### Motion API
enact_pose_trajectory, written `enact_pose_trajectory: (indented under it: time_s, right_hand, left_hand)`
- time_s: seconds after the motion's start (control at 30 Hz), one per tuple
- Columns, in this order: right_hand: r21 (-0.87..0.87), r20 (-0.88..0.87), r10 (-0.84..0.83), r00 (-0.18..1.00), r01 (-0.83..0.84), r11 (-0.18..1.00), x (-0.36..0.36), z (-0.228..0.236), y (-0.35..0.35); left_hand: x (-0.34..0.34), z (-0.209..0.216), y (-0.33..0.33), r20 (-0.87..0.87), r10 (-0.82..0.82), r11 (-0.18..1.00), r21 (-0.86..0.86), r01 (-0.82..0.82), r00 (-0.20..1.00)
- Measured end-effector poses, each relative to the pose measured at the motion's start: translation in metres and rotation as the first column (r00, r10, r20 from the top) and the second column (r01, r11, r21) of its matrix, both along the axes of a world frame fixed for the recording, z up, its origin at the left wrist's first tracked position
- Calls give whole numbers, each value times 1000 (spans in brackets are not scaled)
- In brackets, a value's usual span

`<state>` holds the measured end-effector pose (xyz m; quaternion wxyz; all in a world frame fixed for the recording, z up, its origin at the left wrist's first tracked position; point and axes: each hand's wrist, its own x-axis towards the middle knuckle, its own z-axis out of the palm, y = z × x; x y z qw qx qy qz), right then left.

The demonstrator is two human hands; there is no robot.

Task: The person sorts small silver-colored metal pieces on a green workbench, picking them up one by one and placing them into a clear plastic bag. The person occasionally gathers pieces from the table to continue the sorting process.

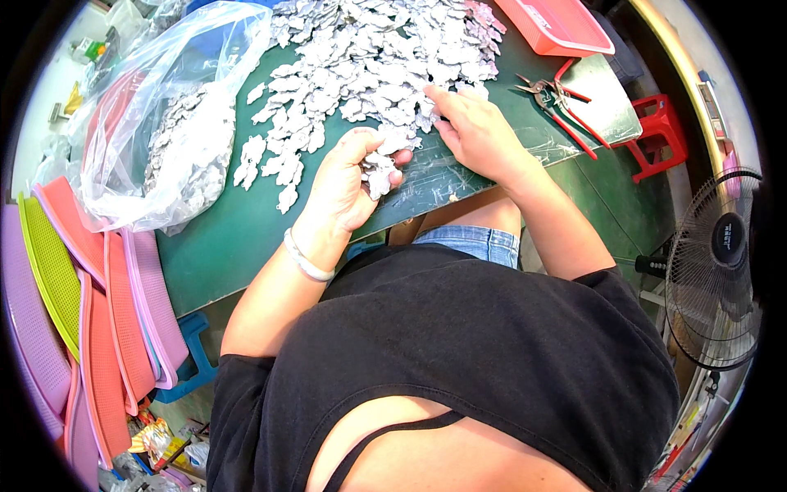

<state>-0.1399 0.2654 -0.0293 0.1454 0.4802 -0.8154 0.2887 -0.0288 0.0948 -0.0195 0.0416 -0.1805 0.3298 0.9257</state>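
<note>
Left grip (343,182) is curled closed, and a few silver-grey pieces (378,174) with lobed outlines are pinched between its thumb and fingers, near the close edge of the green surface (215,258). To its right, the right grip (482,138) is held palm down with thumb and index finger spread apart; its index fingertip is set at the near side of a broad heap (369,61), and what is covered by its other fingers cannot be told. Directly beyond both grips, the surface is covered by this heap of like pieces, which is tinged pink at its far right, and loose ones are scattered from it toward the left grip. Farther left of the left grip, more pieces are contained in a clear plastic bag (115,184), and below that, purple, green and coral baskets (106,361) are nested on edge. To the right of the right grip, red-handled pliers (574,136) are laid on the surface, with a coral tray (561,25) placed beyond them. Farther right of that grip, past the surface's end, a red stool (660,135) and a black fan (725,238) are seen.
</note>
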Motion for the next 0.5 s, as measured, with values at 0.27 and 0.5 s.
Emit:
enact_pose_trajectory:
  time_s: [0.27,0.5]
  right_hand:
    - [-287,706,33,707,243,926,-1,9,2]
    - [-383,861,281,425,176,907,16,29,-4]
  left_hand:
    - [-2,-1,-1,-9,-20,1000,14,20,1000]
    - [-3,8,10,-3,-14,999,-32,14,1000]
